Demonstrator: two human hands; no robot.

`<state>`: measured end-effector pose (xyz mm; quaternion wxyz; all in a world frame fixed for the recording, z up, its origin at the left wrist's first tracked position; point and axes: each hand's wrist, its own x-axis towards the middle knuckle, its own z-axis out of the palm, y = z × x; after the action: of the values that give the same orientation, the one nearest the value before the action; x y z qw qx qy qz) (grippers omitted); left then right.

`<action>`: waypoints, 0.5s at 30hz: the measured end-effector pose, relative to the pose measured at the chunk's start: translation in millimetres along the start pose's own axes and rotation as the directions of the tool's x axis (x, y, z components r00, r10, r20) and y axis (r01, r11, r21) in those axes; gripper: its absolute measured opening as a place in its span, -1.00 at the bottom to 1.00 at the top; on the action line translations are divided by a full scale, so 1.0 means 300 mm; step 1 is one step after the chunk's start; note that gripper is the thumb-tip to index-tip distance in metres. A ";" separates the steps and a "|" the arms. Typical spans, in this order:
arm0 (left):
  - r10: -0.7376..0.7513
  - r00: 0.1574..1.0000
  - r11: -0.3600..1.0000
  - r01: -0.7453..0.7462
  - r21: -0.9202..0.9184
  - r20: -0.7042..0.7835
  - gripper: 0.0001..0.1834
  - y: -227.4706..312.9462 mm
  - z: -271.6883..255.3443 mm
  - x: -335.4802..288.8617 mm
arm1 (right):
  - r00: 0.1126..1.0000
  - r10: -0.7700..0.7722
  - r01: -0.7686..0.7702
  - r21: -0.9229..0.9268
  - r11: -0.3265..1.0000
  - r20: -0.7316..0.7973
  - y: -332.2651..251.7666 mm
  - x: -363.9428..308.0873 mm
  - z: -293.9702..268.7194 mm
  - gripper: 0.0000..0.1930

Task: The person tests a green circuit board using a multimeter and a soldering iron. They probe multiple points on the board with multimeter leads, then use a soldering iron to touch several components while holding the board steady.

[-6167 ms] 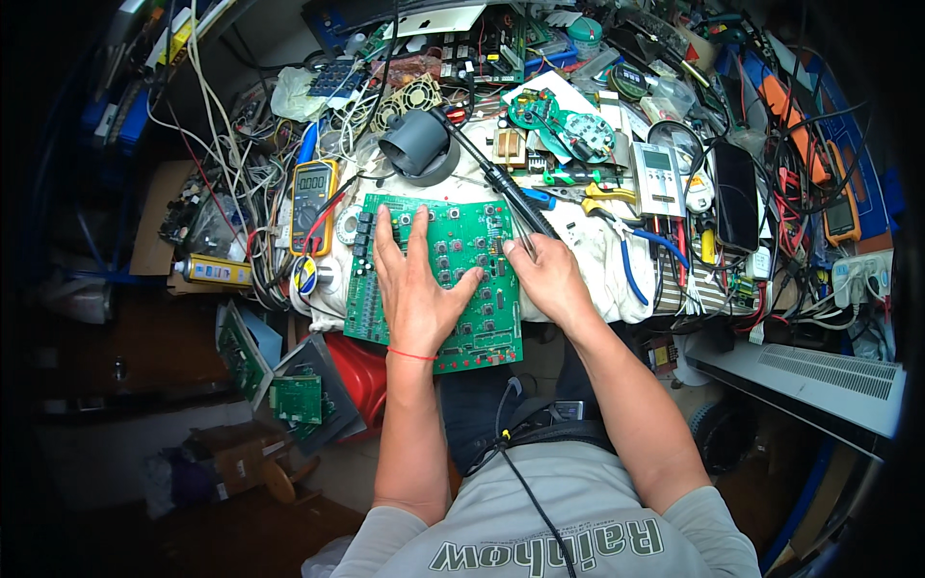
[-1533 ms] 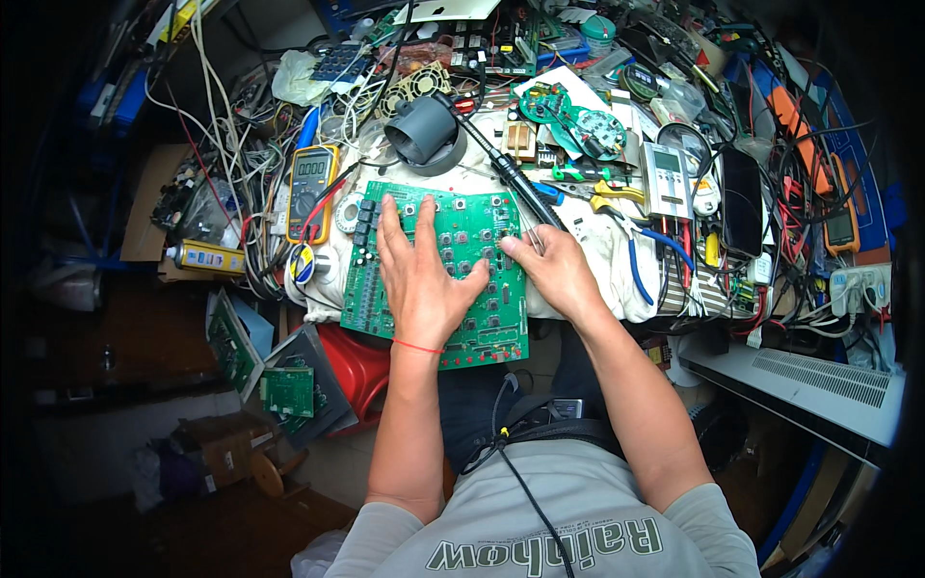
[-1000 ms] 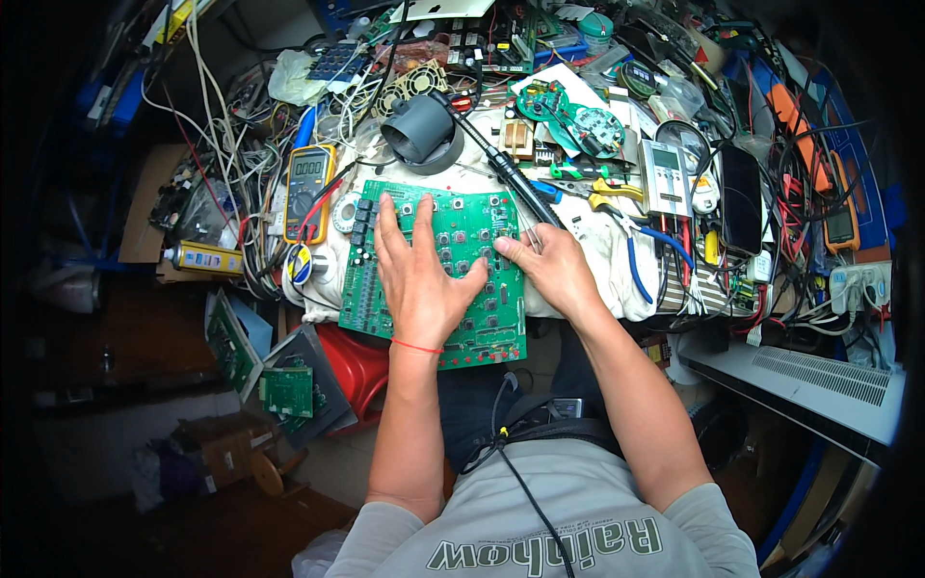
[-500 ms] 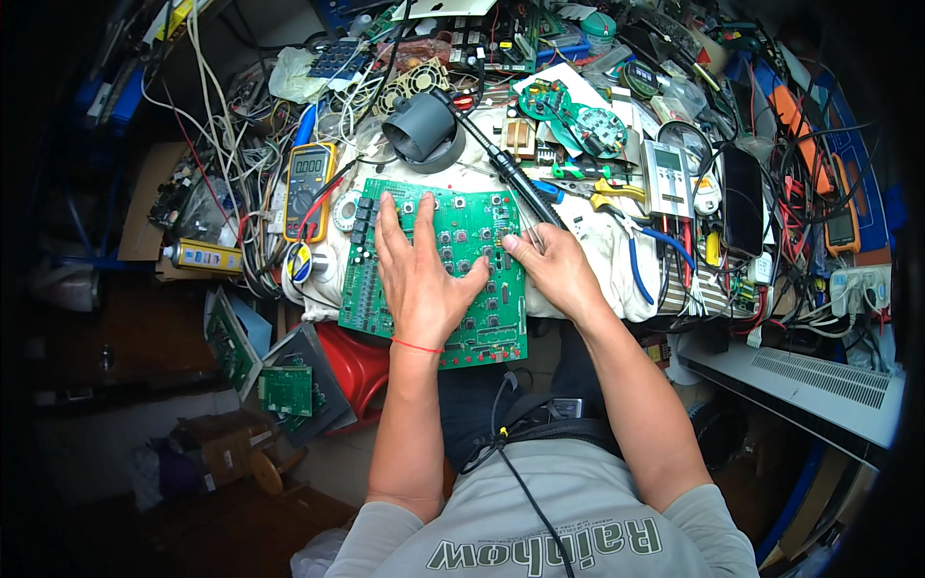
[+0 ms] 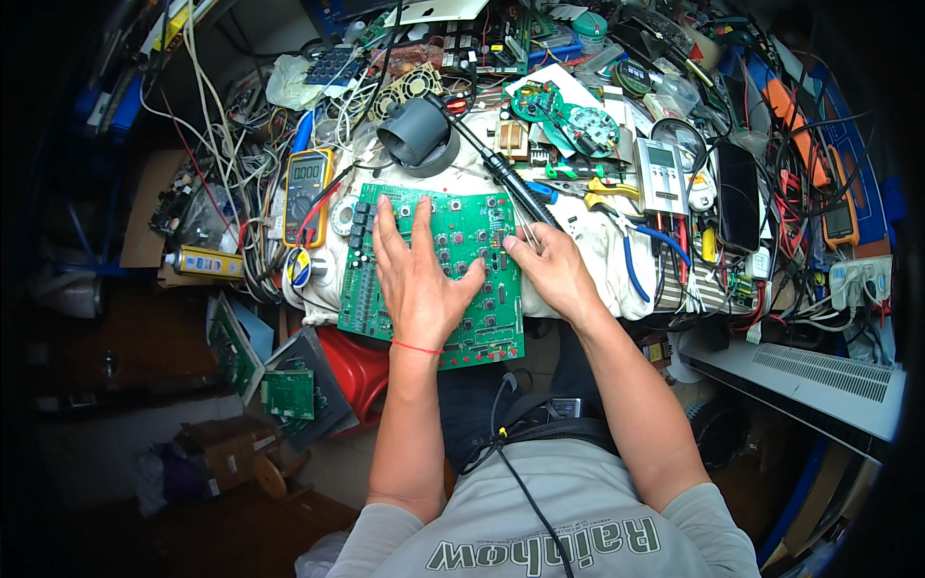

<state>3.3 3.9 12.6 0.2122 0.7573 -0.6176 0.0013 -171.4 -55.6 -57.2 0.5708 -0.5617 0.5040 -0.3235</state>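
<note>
A green circuit board (image 5: 506,332) with rows of small push buttons lies at the near edge of the cloth-covered bench, its near part jutting past the edge. My left hand (image 5: 419,284) rests on it, fingers spread and stretched out. At the board's right edge my right hand (image 5: 554,270) is closed around thin metal tweezers (image 5: 527,232), whose tips point away from me. The thumb lies over the board's edge. Just beyond that hand lies a long black rod-shaped tool (image 5: 508,178), reaching up to a grey cylindrical holder (image 5: 414,132).
A yellow multimeter (image 5: 306,196) with cables stands at the left. Yellow-handled pliers (image 5: 614,190), blue-handled cutters (image 5: 634,270), a silver meter (image 5: 662,176) and a dark phone (image 5: 738,197) lie at the right. Heaped electronic parts fill the back. Below the bench is a red stool (image 5: 355,371).
The whole view has shifted slightly. My left hand stays spread on the board, and my right hand keeps its hold on the tweezers with hardly any movement.
</note>
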 end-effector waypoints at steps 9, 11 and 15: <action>0.007 1.000 1.000 -0.007 0.026 -0.004 0.11 -0.002 0.003 -0.001 | 1.000 0.023 -0.022 -0.047 0.999 0.018 -0.021 -0.009 -0.014 -0.59; 0.014 1.000 0.999 -0.014 0.031 -0.005 0.11 -0.003 0.003 0.001 | 1.000 0.018 -0.018 -0.034 0.999 0.017 -0.024 -0.006 -0.012 -0.58; 0.020 1.000 0.999 -0.020 0.031 -0.007 0.10 -0.003 0.003 0.001 | 0.999 0.014 -0.013 -0.038 0.999 0.031 -0.028 -0.008 -0.015 -0.56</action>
<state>4.0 3.6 11.5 0.2026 0.7542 -0.6243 0.0160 -174.7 -56.2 -47.8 0.5700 -0.5739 0.5050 -0.3012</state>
